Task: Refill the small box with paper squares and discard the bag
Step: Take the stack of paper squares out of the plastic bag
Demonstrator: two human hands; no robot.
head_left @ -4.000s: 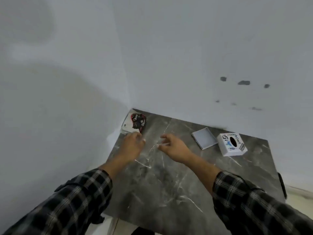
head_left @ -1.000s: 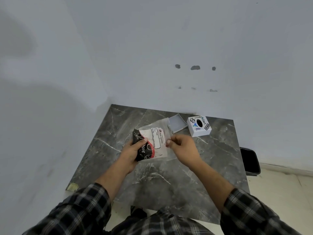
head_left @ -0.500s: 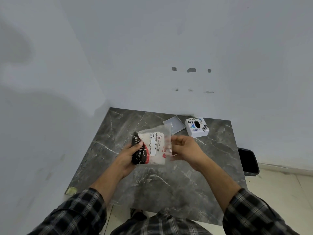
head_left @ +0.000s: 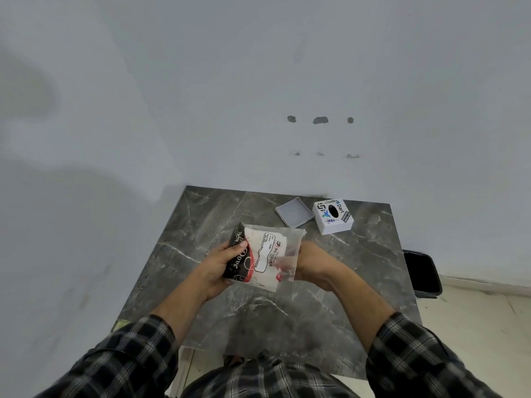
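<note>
Presently I hold the tissue bag [head_left: 263,258] above the marble table [head_left: 201,225]: left hand [head_left: 221,267] clamped on its printed end, right hand [head_left: 311,264] behind its clear open end. Light, soft, slippery; grip the pack itself. Small box [head_left: 333,216] and grey lid [head_left: 294,216] at one o'clock, unobstructed; black bin [head_left: 422,272] at three.

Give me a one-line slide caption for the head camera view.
Both hands, left hand and right hand, hold a tissue bag above a marble table near a small white box.
</note>
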